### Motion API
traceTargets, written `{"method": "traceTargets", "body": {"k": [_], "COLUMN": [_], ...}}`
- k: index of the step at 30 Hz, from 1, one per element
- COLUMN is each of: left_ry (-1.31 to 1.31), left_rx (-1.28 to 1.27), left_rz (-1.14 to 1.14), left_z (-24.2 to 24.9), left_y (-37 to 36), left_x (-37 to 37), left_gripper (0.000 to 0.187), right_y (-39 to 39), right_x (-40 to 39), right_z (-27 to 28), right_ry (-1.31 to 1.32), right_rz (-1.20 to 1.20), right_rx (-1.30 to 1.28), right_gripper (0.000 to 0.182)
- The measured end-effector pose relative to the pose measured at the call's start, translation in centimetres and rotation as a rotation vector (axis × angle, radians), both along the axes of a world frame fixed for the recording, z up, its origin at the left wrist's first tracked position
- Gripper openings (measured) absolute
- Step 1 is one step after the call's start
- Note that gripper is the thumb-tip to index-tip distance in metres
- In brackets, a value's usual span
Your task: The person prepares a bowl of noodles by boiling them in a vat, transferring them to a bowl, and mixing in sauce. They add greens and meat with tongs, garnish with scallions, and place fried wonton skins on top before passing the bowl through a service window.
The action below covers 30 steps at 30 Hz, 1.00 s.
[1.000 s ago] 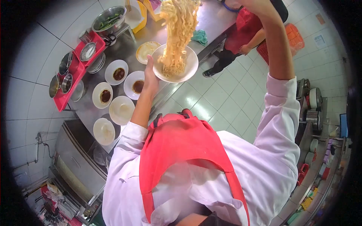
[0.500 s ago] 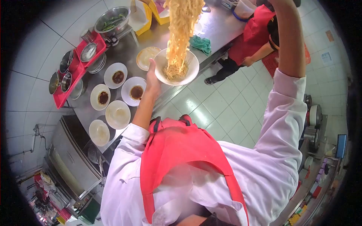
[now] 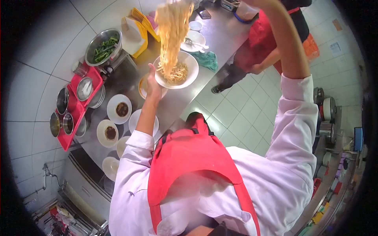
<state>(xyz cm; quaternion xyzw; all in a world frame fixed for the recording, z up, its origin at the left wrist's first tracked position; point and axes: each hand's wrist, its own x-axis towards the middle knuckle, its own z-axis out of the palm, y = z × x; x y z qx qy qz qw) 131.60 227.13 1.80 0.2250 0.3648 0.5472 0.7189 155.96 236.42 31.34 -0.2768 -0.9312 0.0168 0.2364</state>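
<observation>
My left hand (image 3: 154,87) grips a white bowl (image 3: 191,70) from its near left side, thumb up along the rim. Inside lies a mound of noodles (image 3: 177,74). A long hank of noodles hangs above and into the bowl, blurred and running up past the top edge; what holds it up is out of sight. My right arm is raised high, and only the near part of my right hand (image 3: 254,2) shows at the top edge, its fingers cut off. Behind my left hand is a yellow-rimmed plate (image 3: 142,88), partly hidden.
Two bowls with dark sauce (image 3: 113,104) (image 3: 101,137) and several other bowls stand on the steel counter. Further off are a metal bowl of greens (image 3: 91,45), red trays (image 3: 92,75), a green cloth (image 3: 206,61) and a plate with spoons (image 3: 197,37). A person in a red apron (image 3: 252,51) stands across.
My left hand and the bowl have shifted slightly left in view. The hanging noodles have moved left too, and more noodles show lying in the bowl. The camera view has turned a little.
</observation>
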Motion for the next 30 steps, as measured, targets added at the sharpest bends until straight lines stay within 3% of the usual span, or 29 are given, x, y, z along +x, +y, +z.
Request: {"method": "traceTargets", "body": {"k": [4,6,8,12,14,18,21,24,30], "left_ry": [0.209,0.329,0.410,0.682,0.992,1.184,1.343,1.422,1.535], "left_rx": [0.085,0.172,0.266,0.333,0.425,0.466,0.642,0.665,0.654], "left_rz": [0.078,0.118,0.225,0.190,0.182,0.107,0.125,0.100,-0.093], "left_z": [-4.0,-5.5,-7.2,-7.8,-6.8,-6.9,-6.0,-5.1,-4.4], "left_y": [5.3,8.9,12.2,18.6,21.1,25.1,26.9,27.9,28.6], "left_x": [0.2,1.0,1.7,2.7,3.4,3.6,4.1,4.4,5.3], "left_gripper": [0.072,0.070,0.063,0.058,0.055,0.057,0.062,0.065,0.071], "right_y": [3.9,7.9,11.4,16.3,18.2,20.2,21.9,22.5,24.2], "right_x": [0.1,1.8,3.3,5.9,6.5,7.9,8.8,8.7,7.8], "right_z": [-6.4,-11.3,-14.5,-21.0,-24.4,-30.8,-31.9,-32.0,-37.8], "right_ry": [-0.108,-0.096,-0.063,-0.045,-0.100,-0.109,-0.133,-0.137,0.252], "right_rz": [-0.126,-0.099,-0.109,-0.183,-0.226,-0.224,-0.263,-0.326,-0.376], "right_rx": [-0.123,-0.128,-0.139,-0.129,-0.173,-0.178,-0.190,-0.233,-0.454], "right_gripper": [0.013,0.029,0.028,0.022,0.019,0.015,0.013,0.013,0.018]}}
